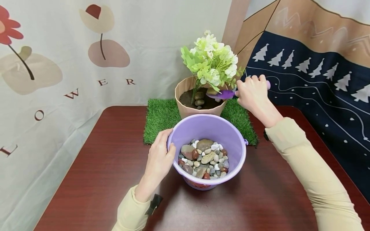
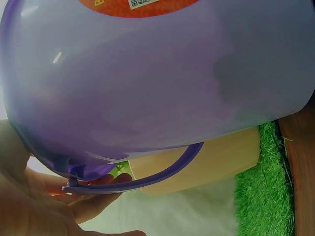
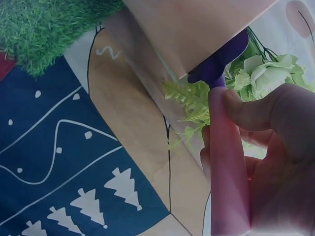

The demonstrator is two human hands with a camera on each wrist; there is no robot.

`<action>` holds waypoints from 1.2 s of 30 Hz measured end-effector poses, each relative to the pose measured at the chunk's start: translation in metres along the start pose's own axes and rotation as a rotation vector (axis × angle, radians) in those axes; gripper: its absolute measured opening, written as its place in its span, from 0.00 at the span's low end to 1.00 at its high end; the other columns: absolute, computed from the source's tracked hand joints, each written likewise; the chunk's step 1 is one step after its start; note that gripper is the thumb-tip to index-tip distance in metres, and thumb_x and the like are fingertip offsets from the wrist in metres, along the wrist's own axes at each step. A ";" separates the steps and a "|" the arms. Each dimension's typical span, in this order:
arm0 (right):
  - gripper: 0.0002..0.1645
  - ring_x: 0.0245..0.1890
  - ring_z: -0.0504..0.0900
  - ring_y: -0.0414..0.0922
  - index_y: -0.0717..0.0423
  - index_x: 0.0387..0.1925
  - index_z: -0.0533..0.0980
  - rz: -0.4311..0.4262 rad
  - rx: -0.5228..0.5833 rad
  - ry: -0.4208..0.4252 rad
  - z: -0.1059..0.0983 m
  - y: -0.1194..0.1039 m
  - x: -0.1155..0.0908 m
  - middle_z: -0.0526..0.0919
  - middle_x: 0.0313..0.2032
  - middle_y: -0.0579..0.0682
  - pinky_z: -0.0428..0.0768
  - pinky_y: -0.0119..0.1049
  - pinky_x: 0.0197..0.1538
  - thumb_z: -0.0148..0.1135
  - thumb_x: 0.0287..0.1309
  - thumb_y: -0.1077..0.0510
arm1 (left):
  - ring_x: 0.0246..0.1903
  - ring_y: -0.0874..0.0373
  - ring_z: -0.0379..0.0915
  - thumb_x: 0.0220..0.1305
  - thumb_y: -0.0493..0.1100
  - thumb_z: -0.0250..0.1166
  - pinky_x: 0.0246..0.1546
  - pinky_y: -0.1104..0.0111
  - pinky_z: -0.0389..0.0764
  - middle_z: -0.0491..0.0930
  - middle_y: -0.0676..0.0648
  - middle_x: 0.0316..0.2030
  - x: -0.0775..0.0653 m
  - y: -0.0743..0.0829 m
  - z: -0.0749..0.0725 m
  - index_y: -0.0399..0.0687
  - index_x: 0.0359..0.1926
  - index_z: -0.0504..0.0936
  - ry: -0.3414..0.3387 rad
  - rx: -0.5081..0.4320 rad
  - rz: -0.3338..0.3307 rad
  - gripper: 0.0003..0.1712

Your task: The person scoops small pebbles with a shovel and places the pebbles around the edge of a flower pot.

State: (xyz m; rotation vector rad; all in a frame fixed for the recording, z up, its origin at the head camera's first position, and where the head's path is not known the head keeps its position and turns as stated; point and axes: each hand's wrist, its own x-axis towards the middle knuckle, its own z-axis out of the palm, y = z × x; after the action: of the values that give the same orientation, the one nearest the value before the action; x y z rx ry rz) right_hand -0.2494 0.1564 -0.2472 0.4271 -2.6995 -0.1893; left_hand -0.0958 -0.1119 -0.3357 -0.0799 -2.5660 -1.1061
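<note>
Behind the reddish-brown table hang a pale cloth and a dark cloth. One bucket stands on the tabletop, holding dozens of stones, grey, white and tan, at least five of them reddish-brown. Just behind it, one pot on a green mat contains soil, a white-flowered plant and a few stones beside the stem. Tabletop stretches from the bucket to the left edge, well apart; between the bucket and the front runs another stretch. Of two hands, the left hand grips the bucket's rim, thumb and fingers either side. Fingers curled round its handle, the right hand holds one trowel, blade over the pot's soil. One brown stone shows at the blade's tip; whether it rests on it, I cannot tell.
</note>
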 end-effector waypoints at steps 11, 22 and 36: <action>0.12 0.36 0.73 0.63 0.65 0.29 0.75 -0.016 -0.073 -0.030 -0.001 -0.015 0.017 0.78 0.30 0.66 0.63 0.53 0.45 0.59 0.45 0.58 | 0.50 0.47 0.74 0.55 0.37 0.55 0.47 0.53 0.75 0.73 0.46 0.55 0.000 0.000 -0.001 0.44 0.57 0.71 0.001 -0.003 0.004 0.26; 0.09 0.33 0.71 0.59 0.65 0.28 0.78 -0.022 -0.179 -0.084 -0.002 -0.035 0.027 0.77 0.29 0.66 0.63 0.51 0.44 0.56 0.49 0.62 | 0.50 0.48 0.74 0.55 0.37 0.56 0.47 0.53 0.75 0.73 0.47 0.55 0.000 0.001 0.000 0.45 0.58 0.71 -0.001 -0.002 -0.002 0.26; 0.08 0.36 0.71 0.61 0.65 0.28 0.76 -0.006 -0.142 -0.009 -0.005 -0.032 0.002 0.76 0.30 0.65 0.63 0.53 0.43 0.57 0.45 0.62 | 0.49 0.47 0.75 0.54 0.37 0.56 0.47 0.53 0.75 0.73 0.46 0.55 0.000 0.000 0.000 0.44 0.57 0.72 0.009 -0.007 0.008 0.26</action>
State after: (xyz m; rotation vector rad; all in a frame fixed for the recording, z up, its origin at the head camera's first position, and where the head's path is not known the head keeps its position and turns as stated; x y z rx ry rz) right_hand -0.2409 0.1250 -0.2481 0.3920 -2.6720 -0.3821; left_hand -0.0955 -0.1117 -0.3354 -0.0872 -2.5513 -1.1104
